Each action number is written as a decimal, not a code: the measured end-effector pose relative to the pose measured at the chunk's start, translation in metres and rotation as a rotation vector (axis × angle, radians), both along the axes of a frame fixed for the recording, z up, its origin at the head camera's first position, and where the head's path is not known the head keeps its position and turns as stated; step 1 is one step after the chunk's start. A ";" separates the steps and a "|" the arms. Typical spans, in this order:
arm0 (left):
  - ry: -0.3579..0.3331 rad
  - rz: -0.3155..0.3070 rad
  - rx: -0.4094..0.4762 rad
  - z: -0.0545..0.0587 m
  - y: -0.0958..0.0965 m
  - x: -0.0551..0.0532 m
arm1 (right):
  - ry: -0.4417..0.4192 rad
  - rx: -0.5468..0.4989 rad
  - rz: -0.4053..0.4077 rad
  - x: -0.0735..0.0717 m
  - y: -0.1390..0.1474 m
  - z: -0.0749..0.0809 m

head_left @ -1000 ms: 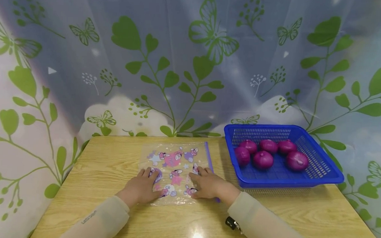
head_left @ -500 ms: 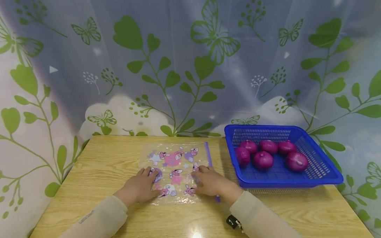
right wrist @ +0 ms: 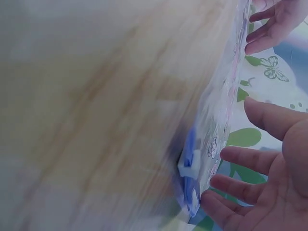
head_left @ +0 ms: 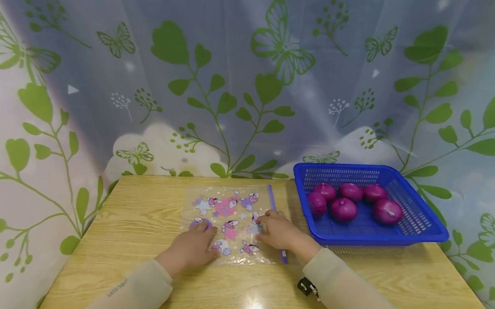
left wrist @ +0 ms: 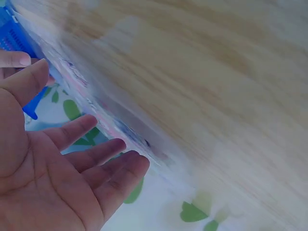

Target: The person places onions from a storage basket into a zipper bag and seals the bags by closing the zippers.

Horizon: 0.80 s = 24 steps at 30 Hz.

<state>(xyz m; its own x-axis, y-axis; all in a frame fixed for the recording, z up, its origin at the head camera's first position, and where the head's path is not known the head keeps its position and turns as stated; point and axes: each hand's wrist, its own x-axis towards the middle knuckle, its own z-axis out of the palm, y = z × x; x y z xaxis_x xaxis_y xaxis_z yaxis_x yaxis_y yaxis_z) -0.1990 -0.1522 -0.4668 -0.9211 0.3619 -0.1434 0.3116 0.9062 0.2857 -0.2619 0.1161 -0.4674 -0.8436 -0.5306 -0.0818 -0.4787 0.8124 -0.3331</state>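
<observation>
A clear zip bag (head_left: pixel 230 233) printed with pink and purple cartoon figures lies flat on the wooden table, its purple zip strip (head_left: pixel 272 198) along the right side. The white slider (right wrist: pixel 188 169) shows at the strip's near end. My left hand (head_left: pixel 192 247) is over the bag's near left part, fingers extended and loosely bent in the left wrist view (left wrist: pixel 62 163). Over the right part, beside the strip, is my right hand (head_left: pixel 278 229), fingers spread and relaxed. Neither hand grips anything; whether the fingertips touch the plastic I cannot tell.
A blue plastic basket (head_left: pixel 375 236) with several purple onions (head_left: pixel 344 209) stands at the table's right. Behind the table (head_left: pixel 135 214) hangs a curtain (head_left: pixel 234 72) with green leaves and butterflies. A small black object (head_left: pixel 306 286) is at the right sleeve.
My right hand has drawn back from the bag's middle toward the zip strip, its fingers more bent. The left hand has shifted slightly right and nearer to me. The bag stays in place.
</observation>
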 end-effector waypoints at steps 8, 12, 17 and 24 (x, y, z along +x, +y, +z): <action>0.002 -0.020 0.026 0.005 0.010 0.004 | 0.027 0.004 -0.063 -0.005 0.005 -0.004; 0.008 -0.034 0.026 0.003 0.012 0.005 | 0.035 0.002 -0.093 -0.007 0.008 -0.007; 0.018 -0.054 0.007 -0.003 0.016 0.002 | 0.056 0.000 -0.158 -0.008 0.007 -0.008; 0.059 -0.092 0.005 -0.009 0.022 0.000 | 0.033 0.019 -0.245 -0.007 0.004 -0.006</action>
<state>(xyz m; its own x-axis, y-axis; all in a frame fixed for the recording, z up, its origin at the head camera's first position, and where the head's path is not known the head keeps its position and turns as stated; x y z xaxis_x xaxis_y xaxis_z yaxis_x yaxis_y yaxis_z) -0.1989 -0.1302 -0.4753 -0.8907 0.4460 -0.0877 0.4100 0.8717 0.2685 -0.2690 0.1203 -0.4733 -0.9494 -0.3081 -0.0600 -0.2767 0.9117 -0.3036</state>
